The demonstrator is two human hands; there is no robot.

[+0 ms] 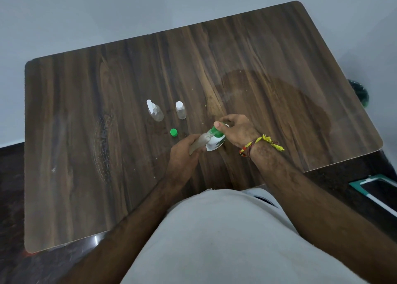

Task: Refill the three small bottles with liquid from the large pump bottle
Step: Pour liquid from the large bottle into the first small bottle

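The large pump bottle (215,144), white with a green pump head, stands near the middle of the wooden table (86,133). My right hand (237,131) curls around its green top, thumb pressing on the pump. My left hand (184,152) grips a small clear bottle (198,144), tilted with its open mouth up against the pump spout. A loose green cap (173,132) lies on the table just left of my hands. Farther back stand a small clear spray bottle (155,110) and a small clear bottle with a white cap (180,110).
A faint wet-looking patch (268,94) marks the table's right half. A dark green object (361,92) shows past the table's right edge. A teal-edged tray or frame (373,189) lies on the dark floor at the right. My torso fills the near edge.
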